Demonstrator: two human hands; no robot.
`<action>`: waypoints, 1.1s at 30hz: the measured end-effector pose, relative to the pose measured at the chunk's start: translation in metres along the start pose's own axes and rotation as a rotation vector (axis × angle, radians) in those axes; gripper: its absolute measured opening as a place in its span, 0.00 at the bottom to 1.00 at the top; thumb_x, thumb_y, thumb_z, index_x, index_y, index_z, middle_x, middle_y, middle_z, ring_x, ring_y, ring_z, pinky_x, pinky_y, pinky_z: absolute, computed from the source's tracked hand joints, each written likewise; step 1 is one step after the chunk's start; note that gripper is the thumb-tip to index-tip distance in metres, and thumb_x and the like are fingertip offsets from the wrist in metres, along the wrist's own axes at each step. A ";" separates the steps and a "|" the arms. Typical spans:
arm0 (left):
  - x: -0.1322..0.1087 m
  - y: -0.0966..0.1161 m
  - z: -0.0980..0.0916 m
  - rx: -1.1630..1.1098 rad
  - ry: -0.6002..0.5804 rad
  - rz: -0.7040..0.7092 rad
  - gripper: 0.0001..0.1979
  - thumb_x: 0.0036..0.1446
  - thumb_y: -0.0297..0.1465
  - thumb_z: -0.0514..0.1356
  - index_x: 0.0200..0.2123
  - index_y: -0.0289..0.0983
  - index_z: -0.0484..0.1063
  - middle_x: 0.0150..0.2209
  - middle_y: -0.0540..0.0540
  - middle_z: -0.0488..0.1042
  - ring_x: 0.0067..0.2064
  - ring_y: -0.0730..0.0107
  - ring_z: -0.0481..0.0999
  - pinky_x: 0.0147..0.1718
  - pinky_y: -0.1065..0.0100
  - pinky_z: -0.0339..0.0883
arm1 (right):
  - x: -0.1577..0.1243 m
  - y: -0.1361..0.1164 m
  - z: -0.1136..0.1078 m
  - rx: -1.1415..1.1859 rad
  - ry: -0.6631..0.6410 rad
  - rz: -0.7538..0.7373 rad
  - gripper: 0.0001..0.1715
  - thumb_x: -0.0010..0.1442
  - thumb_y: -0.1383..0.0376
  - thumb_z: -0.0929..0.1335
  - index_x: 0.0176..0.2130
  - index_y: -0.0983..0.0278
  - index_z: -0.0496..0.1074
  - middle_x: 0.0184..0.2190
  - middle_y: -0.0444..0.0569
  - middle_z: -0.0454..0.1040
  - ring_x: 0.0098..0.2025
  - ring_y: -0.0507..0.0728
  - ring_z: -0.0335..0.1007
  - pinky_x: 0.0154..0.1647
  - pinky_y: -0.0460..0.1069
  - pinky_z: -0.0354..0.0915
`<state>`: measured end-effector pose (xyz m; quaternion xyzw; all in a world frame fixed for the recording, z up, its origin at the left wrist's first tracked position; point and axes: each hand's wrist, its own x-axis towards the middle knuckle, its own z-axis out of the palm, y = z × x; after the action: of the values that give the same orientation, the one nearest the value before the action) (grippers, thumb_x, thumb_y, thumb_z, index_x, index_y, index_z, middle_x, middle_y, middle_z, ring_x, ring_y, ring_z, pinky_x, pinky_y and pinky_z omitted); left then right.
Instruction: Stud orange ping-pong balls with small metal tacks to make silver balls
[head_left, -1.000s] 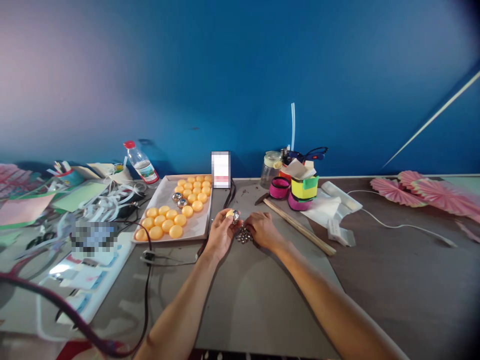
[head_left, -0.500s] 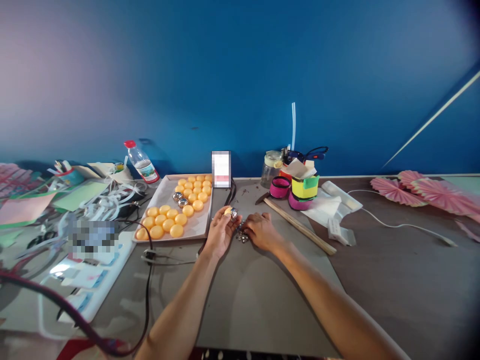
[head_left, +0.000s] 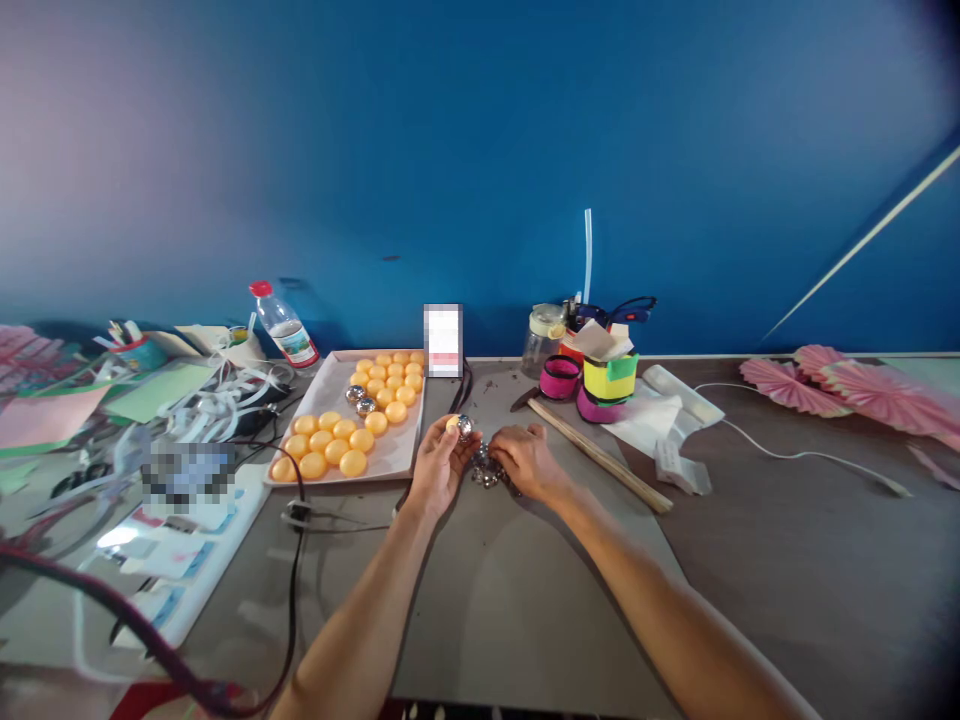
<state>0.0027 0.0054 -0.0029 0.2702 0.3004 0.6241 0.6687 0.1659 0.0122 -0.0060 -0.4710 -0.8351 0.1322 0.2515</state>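
Note:
My left hand (head_left: 435, 472) is closed round a small orange ball (head_left: 453, 424), held up between thumb and fingers. Shiny silver pieces (head_left: 465, 428) cover its right side. Just to the right, my right hand (head_left: 529, 463) is low over a small heap of shiny silver pieces (head_left: 490, 475) on the table. Its fingers are bent together at the heap's edge; what they pinch, if anything, is hidden. To the left stands a white tray (head_left: 322, 390) of plain orange balls (head_left: 353, 462). Two silver-covered balls (head_left: 366, 407) lie among them.
A hammer (head_left: 600, 455) lies right of my right hand. Behind it are pink tape rolls (head_left: 559, 378), a glass jar (head_left: 541, 345) and a yellow-green container (head_left: 609, 376). A phone-like screen (head_left: 443, 340) leans at the wall. Cables (head_left: 298, 570) and a bottle (head_left: 289, 335) are left.
My right hand has drawn back slightly to the right, showing more of the silver heap. The ball in my left hand has turned or shifted a little.

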 end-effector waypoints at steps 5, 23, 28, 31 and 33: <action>0.000 0.001 -0.001 0.026 0.004 0.013 0.18 0.47 0.35 0.67 0.40 0.37 0.67 0.37 0.47 0.76 0.31 0.74 0.76 0.34 0.71 0.68 | -0.001 0.002 0.002 0.017 0.005 -0.007 0.11 0.60 0.70 0.59 0.32 0.64 0.69 0.32 0.47 0.74 0.36 0.53 0.66 0.41 0.51 0.44; -0.002 0.002 -0.002 -0.007 -0.004 -0.029 0.17 0.49 0.33 0.65 0.42 0.38 0.67 0.37 0.48 0.75 0.34 0.69 0.77 0.36 0.68 0.67 | 0.004 0.006 0.001 0.245 0.145 0.083 0.11 0.58 0.68 0.62 0.30 0.61 0.73 0.28 0.45 0.77 0.32 0.53 0.70 0.45 0.50 0.56; -0.001 0.002 0.000 0.009 0.013 -0.026 0.17 0.48 0.32 0.65 0.42 0.38 0.67 0.36 0.49 0.75 0.33 0.70 0.77 0.37 0.68 0.67 | 0.006 0.009 0.001 0.346 0.172 0.141 0.09 0.55 0.67 0.63 0.31 0.61 0.73 0.29 0.45 0.76 0.34 0.54 0.71 0.41 0.49 0.60; -0.002 0.003 0.002 0.019 0.020 -0.024 0.18 0.47 0.32 0.66 0.42 0.38 0.67 0.34 0.49 0.75 0.33 0.70 0.77 0.37 0.67 0.68 | 0.006 0.009 0.000 0.442 0.191 0.161 0.09 0.55 0.66 0.62 0.34 0.62 0.72 0.32 0.46 0.77 0.37 0.55 0.71 0.41 0.49 0.62; -0.003 0.003 0.003 0.020 0.024 -0.027 0.18 0.47 0.31 0.66 0.42 0.38 0.67 0.35 0.49 0.75 0.33 0.70 0.77 0.38 0.66 0.68 | 0.006 0.009 0.000 0.496 0.205 0.174 0.09 0.55 0.66 0.62 0.33 0.62 0.72 0.32 0.46 0.76 0.36 0.54 0.70 0.41 0.49 0.62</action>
<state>0.0027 0.0026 0.0016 0.2652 0.3182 0.6153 0.6707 0.1700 0.0219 -0.0079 -0.4759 -0.7040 0.3053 0.4299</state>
